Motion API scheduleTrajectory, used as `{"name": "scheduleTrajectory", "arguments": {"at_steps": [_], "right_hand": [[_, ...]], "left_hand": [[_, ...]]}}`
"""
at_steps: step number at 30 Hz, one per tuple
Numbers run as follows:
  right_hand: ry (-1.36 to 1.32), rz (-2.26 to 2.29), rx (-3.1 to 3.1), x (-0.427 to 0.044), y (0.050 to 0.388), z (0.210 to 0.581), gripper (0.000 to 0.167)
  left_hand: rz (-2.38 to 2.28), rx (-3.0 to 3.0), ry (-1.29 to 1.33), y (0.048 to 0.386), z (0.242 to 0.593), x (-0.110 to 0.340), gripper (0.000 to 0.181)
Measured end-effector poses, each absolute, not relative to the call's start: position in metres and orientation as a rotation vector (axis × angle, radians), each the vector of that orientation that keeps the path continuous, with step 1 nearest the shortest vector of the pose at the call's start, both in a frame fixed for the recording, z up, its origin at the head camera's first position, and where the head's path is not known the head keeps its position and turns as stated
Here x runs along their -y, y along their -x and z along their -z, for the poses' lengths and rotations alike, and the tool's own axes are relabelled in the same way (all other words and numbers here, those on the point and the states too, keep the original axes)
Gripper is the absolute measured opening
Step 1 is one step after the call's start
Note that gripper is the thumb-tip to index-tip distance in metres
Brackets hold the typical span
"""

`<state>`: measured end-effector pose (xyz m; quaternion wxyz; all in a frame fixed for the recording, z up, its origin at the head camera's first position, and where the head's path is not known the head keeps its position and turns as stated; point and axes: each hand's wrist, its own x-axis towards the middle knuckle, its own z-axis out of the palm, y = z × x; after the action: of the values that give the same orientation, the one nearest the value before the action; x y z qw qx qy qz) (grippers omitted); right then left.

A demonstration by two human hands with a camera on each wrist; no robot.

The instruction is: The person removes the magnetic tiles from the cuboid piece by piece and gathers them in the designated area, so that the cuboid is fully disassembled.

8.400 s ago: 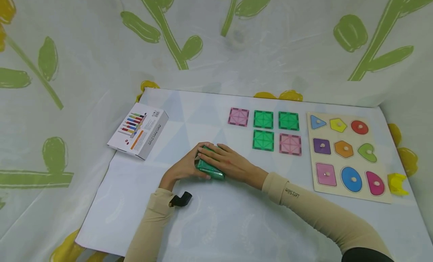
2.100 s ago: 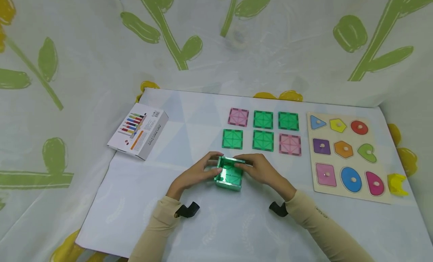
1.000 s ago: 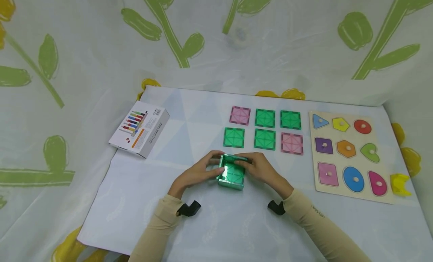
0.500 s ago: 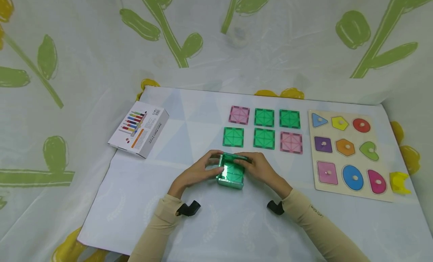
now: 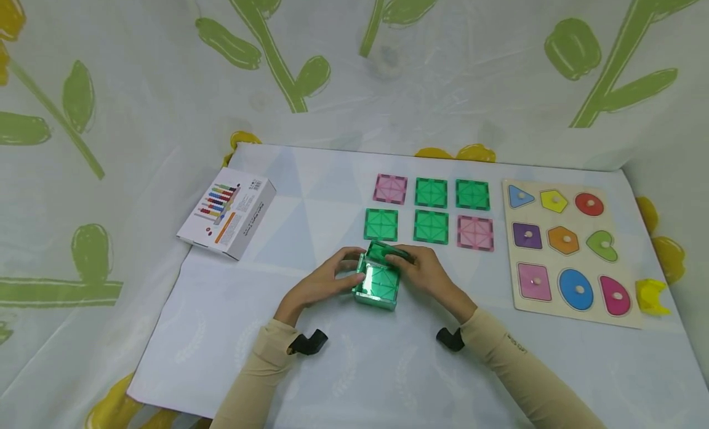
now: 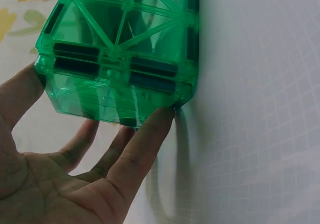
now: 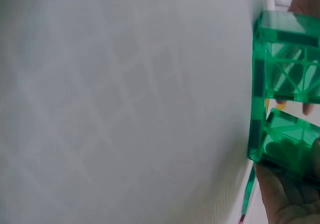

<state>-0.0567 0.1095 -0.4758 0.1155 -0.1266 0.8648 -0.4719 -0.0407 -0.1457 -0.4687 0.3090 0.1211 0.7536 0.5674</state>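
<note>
Green translucent magnetic tiles (image 5: 379, 284) are joined into a small open-topped box on the table, between both hands. My left hand (image 5: 321, 285) grips its left wall, thumb at the near side and fingers around the far side. In the left wrist view, the fingertips and thumb of that hand (image 6: 95, 179) hold the edges of the tile wall (image 6: 120, 102). My right hand (image 5: 434, 274) pinches the far wall tile (image 5: 380, 251), which leans away from the box. The right wrist view shows a gap between that tile (image 7: 287, 136) and the side wall (image 7: 292, 72).
Behind the box, green tiles (image 5: 431, 226) and pink tiles (image 5: 474, 233) lie flat in two rows. A wooden shape puzzle board (image 5: 600, 281) lies at right, with a yellow piece (image 5: 652, 296) beside it. A white printed carton (image 5: 227, 213) stands at the left edge.
Earlier both hands held a green stack; since then one more green tile lies in the near row and the box stands formed. In the last half second the far wall has tilted back.
</note>
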Motion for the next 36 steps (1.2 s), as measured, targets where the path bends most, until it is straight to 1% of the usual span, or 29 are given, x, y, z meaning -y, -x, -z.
{"name": "scheduleTrajectory", "arguments": {"at_steps": [5, 12, 15, 20, 23, 27, 33, 36], "right_hand": [[0.329, 1.367, -2.523, -0.113, 0.059, 0.476, 0.036], [0.374, 1.356, -2.514, -0.122, 0.057, 0.474, 0.031], [0.364, 1.355, -2.51, -0.127, 0.058, 0.472, 0.033], [0.245, 1.393, -2.502, -0.143, 0.064, 0.465, 0.043], [0.165, 1.411, -2.512, -0.157, 0.066, 0.459, 0.044], [0.05, 1.392, -2.53, -0.179, 0.063, 0.453, 0.044], [-0.123, 1.33, -2.52, -0.211, 0.058, 0.45, 0.057], [-0.158, 1.313, -2.507, -0.224, 0.056, 0.449, 0.059]], "left_hand": [[-1.488, -1.995, -0.33, 0.041, 0.468, 0.145, 0.066], [-1.468, -1.993, -0.329, 0.042, 0.469, 0.144, 0.064], [-1.468, -1.995, -0.34, 0.042, 0.469, 0.145, 0.063], [-1.485, -1.985, -0.347, 0.043, 0.47, 0.145, 0.061], [-1.488, -1.976, -0.349, 0.043, 0.47, 0.145, 0.059], [-1.485, -1.983, -0.348, 0.044, 0.47, 0.144, 0.057], [-1.491, -1.982, -0.36, 0.045, 0.471, 0.145, 0.059], [-1.49, -1.979, -0.358, 0.044, 0.471, 0.145, 0.058]]}}
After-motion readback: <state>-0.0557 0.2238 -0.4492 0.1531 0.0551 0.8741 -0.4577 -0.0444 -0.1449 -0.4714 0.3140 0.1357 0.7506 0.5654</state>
